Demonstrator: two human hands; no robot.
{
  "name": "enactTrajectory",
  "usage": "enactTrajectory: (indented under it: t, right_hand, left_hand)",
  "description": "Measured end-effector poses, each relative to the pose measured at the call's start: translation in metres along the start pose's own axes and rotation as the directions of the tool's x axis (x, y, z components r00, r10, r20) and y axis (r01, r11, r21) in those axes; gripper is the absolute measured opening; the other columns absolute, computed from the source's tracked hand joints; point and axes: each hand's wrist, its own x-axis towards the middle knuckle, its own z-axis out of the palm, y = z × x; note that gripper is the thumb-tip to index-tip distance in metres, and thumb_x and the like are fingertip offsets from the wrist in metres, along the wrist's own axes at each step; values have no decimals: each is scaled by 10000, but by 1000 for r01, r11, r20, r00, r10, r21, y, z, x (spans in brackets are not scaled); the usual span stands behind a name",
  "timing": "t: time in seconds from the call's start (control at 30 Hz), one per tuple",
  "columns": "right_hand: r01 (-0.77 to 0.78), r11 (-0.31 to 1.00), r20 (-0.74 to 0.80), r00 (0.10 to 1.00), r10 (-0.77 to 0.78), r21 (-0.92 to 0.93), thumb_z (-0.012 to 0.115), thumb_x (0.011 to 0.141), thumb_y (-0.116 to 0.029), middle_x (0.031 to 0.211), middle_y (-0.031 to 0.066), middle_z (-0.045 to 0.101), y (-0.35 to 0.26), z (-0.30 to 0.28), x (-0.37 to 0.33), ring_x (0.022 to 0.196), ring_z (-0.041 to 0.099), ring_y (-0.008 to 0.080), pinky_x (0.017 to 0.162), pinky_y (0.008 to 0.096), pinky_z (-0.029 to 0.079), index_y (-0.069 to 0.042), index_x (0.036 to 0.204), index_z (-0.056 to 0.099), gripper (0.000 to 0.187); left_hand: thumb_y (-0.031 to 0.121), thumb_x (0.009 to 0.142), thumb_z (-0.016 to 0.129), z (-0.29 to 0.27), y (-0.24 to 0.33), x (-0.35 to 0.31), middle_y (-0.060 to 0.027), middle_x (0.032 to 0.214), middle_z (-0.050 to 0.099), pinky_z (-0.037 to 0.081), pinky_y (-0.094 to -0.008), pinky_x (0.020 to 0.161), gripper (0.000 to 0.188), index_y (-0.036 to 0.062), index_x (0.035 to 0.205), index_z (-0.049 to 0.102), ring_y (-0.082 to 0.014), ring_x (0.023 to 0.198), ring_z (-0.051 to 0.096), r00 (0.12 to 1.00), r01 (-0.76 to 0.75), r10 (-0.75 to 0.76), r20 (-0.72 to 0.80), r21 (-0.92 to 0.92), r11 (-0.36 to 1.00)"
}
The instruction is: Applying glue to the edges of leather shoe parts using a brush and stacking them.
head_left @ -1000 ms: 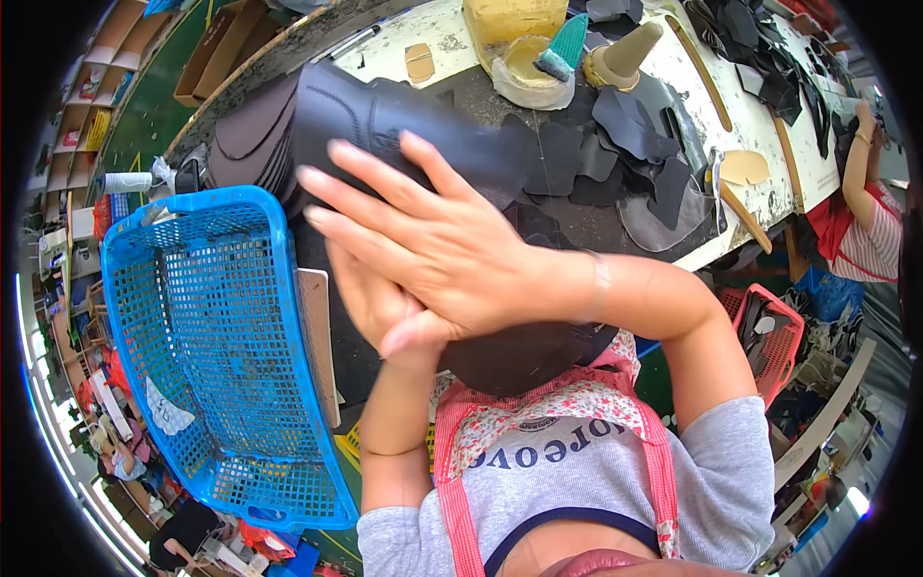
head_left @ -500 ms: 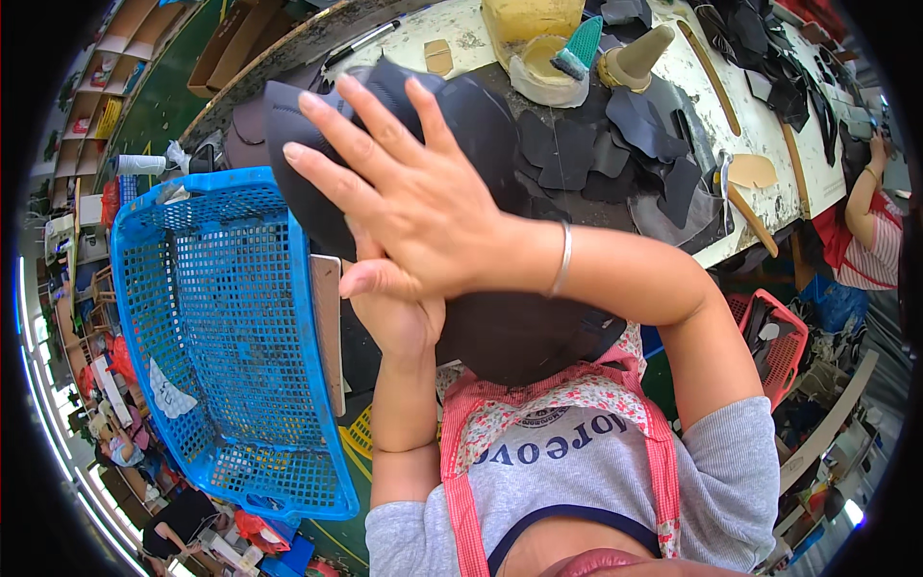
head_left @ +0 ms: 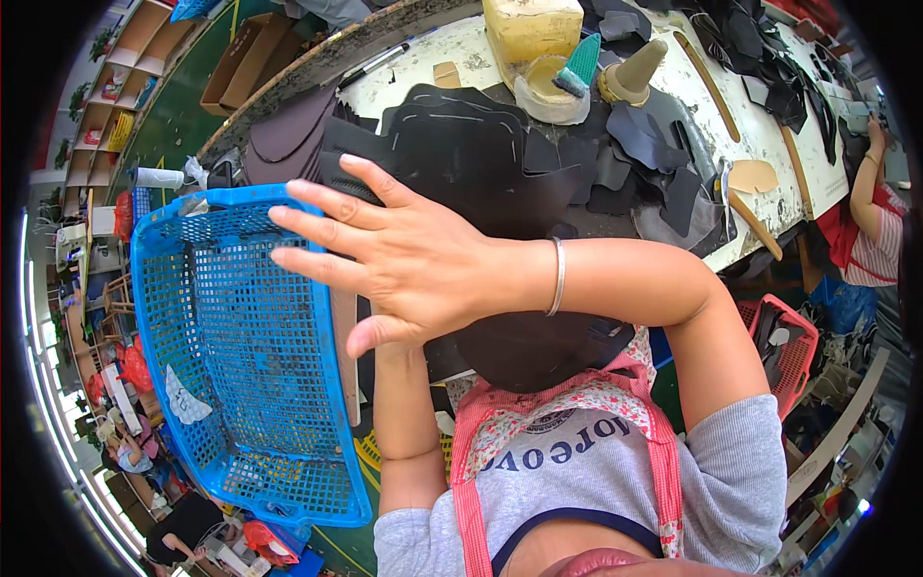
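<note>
My right hand (head_left: 399, 255), a metal bangle on its wrist, is stretched out flat with the fingers spread. Its fingertips overlap the rim of a blue plastic basket (head_left: 250, 197). My left forearm (head_left: 409, 413) comes up beneath it, and the left hand and its fingers are hidden behind the right. Just beyond the right hand lie overlapping black sheet pieces (head_left: 461, 144) with pale marks along their edges. Another smooth black piece (head_left: 538, 351) rests against my apron. Dark brown curved pieces (head_left: 298, 135) are stacked at the far left of the bench.
On the bench stand a yellowish container (head_left: 534, 38), a green-bristled brush (head_left: 582, 62) and a tan cone (head_left: 639, 69). Black scraps (head_left: 644, 135) and a wooden stick (head_left: 755, 223) lie at right. A red basket (head_left: 793, 356) stands beside me. Another person's arm (head_left: 870, 183) shows far right.
My right hand has moved down, toward the blue basket's rim. The large black piece raised behind the fingers has dropped away, uncovering marked black pieces on the bench. My view has shifted slightly.
</note>
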Motion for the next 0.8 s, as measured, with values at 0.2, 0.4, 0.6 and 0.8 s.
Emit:
enactTrajectory:
  t: [0.2, 0.4, 0.6, 0.8]
  right_hand:
    - [-212, 915, -239, 962, 133, -343, 405, 890, -645, 1454, 155, 416, 72, -29, 20, 1393, 304, 361, 1103, 619, 150, -75, 1358, 473, 741]
    - [-53, 989, -130, 991, 36, -136, 409, 913, -613, 1492, 186, 338, 34, -15, 24, 1399, 280, 385, 1123, 604, 147, -52, 1401, 409, 744]
    - [-103, 986, -242, 968, 69, -128, 394, 905, -648, 1494, 206, 311, 35, -8, 26, 1415, 248, 373, 1107, 627, 144, -42, 1432, 351, 804]
    - [-196, 965, -273, 951, 145, -174, 391, 923, -627, 1541, 159, 244, 69, -22, 38, 1447, 167, 366, 1124, 612, 89, -90, 1464, 289, 769]
  left_hand:
    - [-118, 833, 595, 24, 12, 0, -146, 1227, 575, 498, -411, 953, 543, 30, 1336, 454, -284, 1115, 593, 974, 200, -206, 95, 70, 977]
    - [-109, 815, 595, 10, 11, 0, -154, 1300, 525, 450, -436, 1019, 614, 29, 1383, 408, -298, 1181, 549, 976, 169, -173, 136, 40, 985]
    - [-110, 862, 569, 8, 10, 1, -171, 1331, 483, 419, -437, 1035, 581, 20, 1394, 373, -273, 1233, 495, 967, 195, -160, 200, -173, 965]
    - [-136, 816, 591, 22, 13, 3, -153, 1206, 590, 526, -361, 905, 511, -8, 1299, 483, -246, 1080, 611, 963, 185, -210, 170, 153, 971]
